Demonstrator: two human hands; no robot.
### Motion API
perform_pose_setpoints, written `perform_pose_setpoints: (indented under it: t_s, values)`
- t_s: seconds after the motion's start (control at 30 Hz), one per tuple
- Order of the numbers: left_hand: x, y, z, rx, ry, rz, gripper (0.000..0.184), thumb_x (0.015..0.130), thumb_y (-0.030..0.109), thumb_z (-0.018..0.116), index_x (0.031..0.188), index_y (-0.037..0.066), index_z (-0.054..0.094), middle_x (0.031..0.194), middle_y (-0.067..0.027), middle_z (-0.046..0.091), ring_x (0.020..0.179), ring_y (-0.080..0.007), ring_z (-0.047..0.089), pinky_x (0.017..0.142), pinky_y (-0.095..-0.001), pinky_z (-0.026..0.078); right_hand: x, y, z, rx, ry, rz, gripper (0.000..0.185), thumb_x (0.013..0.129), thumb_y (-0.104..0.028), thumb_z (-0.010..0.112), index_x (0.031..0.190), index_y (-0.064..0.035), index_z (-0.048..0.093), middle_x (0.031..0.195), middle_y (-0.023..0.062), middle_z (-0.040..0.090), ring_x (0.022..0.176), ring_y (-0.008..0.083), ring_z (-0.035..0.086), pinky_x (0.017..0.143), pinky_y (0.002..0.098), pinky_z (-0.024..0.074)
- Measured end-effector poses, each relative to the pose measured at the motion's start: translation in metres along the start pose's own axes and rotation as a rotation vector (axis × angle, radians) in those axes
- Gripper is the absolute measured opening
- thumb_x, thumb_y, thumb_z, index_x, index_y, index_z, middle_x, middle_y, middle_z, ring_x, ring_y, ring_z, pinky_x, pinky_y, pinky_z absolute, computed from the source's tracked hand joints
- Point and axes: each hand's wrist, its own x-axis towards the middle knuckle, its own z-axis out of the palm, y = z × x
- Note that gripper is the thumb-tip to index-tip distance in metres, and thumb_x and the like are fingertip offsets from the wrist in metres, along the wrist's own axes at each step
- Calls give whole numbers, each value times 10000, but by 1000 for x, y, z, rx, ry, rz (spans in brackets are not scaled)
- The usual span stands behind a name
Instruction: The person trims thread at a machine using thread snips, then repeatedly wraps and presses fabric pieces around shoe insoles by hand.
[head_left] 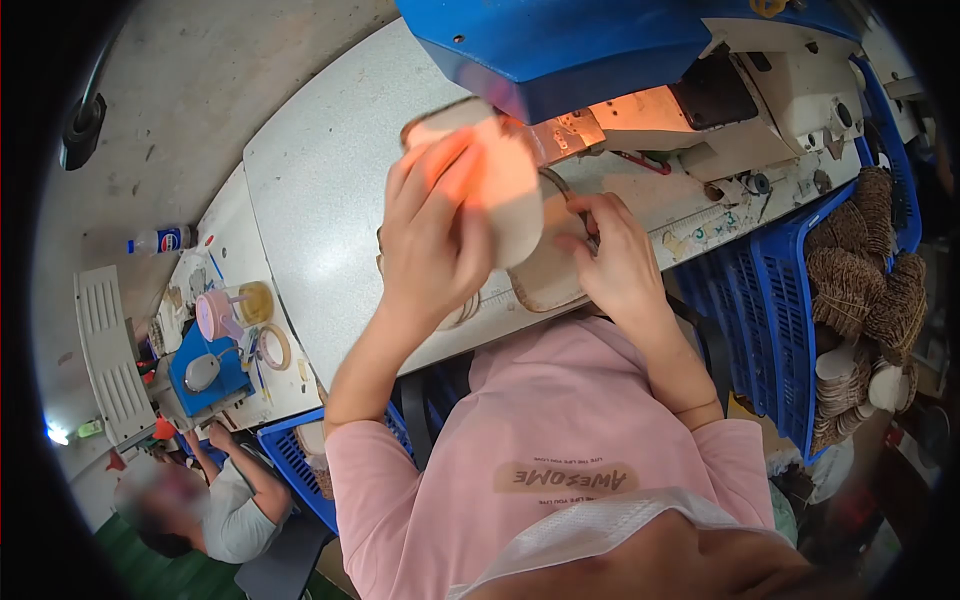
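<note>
My left hand (435,215) is closed on a flat beige sole-shaped piece (515,205) with rounded ends, its fingers lying across the face. The piece is tilted up from the table beside the lit metal part (570,135) of a blue machine (570,55). Slightly blurred, this hand and its piece look to be in motion. My right hand (615,250) has thumb and fingers bent together at the edge of a second beige piece (548,275), which lies near the table's front edge. More edges of similar pieces show under my left wrist.
A dark phone (712,92) rests on the machine bed. Blue crates (745,320) at the right hold bundled brown-edged pieces (845,285). To the left stand a pink cup (213,316), a tape roll (273,346) and a bottle (160,241). Another person (245,510) sits at lower left.
</note>
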Motion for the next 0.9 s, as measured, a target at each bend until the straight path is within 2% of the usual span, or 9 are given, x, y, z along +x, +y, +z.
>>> perform_pose_setpoints:
  t_s: [0.17, 0.23, 0.27, 0.43, 0.53, 0.63, 0.67, 0.8, 0.9]
  values:
    - [-76, -20, -24, -96, -38, -181, 391, 740, -10, 560, 1124, -19, 628, 1136, -171, 613, 1084, -365, 554, 958, -412, 425, 3, -5, -5, -53, -42, 70, 238, 776, -76, 695, 955, 2, 557, 958, 178, 586, 885, 365, 588, 760, 435, 471]
    - [-117, -32, -13, -72, -134, -352, 409, 751, -6, 561, 1154, 12, 633, 1179, -168, 599, 1127, -353, 538, 985, -420, 408, 9, -6, -11, -70, -128, 132, 218, 775, -82, 699, 918, 2, 557, 920, 168, 587, 859, 355, 581, 746, 432, 464]
    - [-134, -37, -7, -59, -182, -437, 419, 757, -4, 562, 1168, 27, 635, 1201, -167, 592, 1149, -346, 529, 998, -423, 399, 8, -5, -11, -83, -121, 61, 202, 781, -80, 692, 903, 3, 555, 899, 164, 584, 853, 353, 576, 744, 433, 460]
    - [-161, -34, 22, -11, -205, -378, 430, 786, 33, 585, 1216, 34, 599, 1327, -174, 496, 1231, -363, 448, 1057, -463, 323, 2, 0, -3, -109, -4, -266, 125, 820, -69, 644, 873, 5, 558, 848, 160, 593, 845, 346, 557, 746, 440, 448]
    - [-146, -29, 37, 7, -226, -336, 406, 806, 48, 593, 1211, 34, 595, 1332, -173, 495, 1240, -353, 450, 1058, -456, 328, -2, -13, -11, -27, -16, -238, 75, 840, -40, 597, 893, 4, 570, 845, 179, 606, 840, 352, 559, 742, 447, 446]
    - [-141, -40, 41, -121, -104, -431, 413, 802, 47, 595, 1214, 45, 590, 1343, -164, 486, 1244, -356, 443, 1039, -454, 347, -1, -29, -25, 77, -121, -236, 66, 847, -47, 598, 902, -10, 591, 764, 179, 614, 739, 341, 586, 666, 430, 462]
    - [-126, -36, 34, -158, 36, -476, 380, 783, 4, 581, 1162, 23, 599, 1332, -177, 489, 1243, -330, 450, 1014, -445, 377, 2, -34, -27, 127, -52, -248, 66, 851, -63, 610, 896, -17, 595, 720, 166, 605, 683, 328, 586, 626, 415, 459]
    - [-66, -12, -1, 50, 379, 51, 277, 813, -52, 534, 1084, -4, 560, 1185, -254, 555, 1138, -359, 535, 963, -445, 435, 28, -52, -26, 138, 164, -237, 110, 861, -142, 657, 866, -43, 609, 577, 105, 568, 499, 272, 567, 492, 351, 433]
    - [-22, 2, 4, -226, 185, 264, 295, 806, -28, 587, 1096, 11, 555, 1192, -202, 569, 1114, -348, 548, 948, -425, 452, 44, -49, -20, 64, 246, -198, 151, 853, -180, 693, 858, -52, 612, 534, 58, 551, 449, 200, 548, 455, 296, 408]
